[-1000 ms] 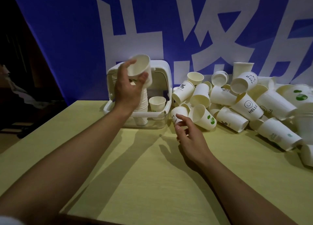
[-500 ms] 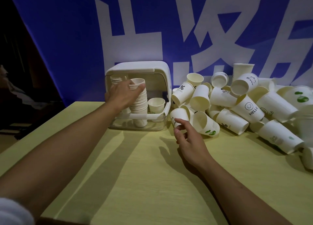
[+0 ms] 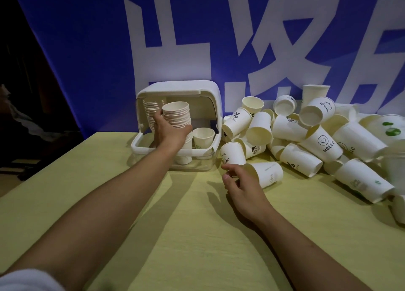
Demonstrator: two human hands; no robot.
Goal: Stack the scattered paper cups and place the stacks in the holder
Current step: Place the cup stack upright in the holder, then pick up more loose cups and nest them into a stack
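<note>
A white cup holder (image 3: 212,106) stands at the table's back, open toward me. Inside it, my left hand (image 3: 169,131) grips a tall stack of paper cups (image 3: 177,113) around its middle. A second stack (image 3: 150,109) stands behind at the left, and a single cup (image 3: 203,137) at the right. My right hand (image 3: 242,186) hovers low over the table with loosely bent fingers and holds nothing. Its fingertips are by an upright bear-print cup (image 3: 233,156) and a cup lying on its side (image 3: 268,175).
A big pile of scattered paper cups (image 3: 324,141) covers the right side of the yellow table (image 3: 197,236), up to its right edge. A blue banner with white characters (image 3: 92,49) hangs close behind. The table's left edge borders a dark area.
My left hand brought a cup down onto the stack in the holder and now grips that stack lower. A cup now lies on its side by my right hand, which shifted slightly.
</note>
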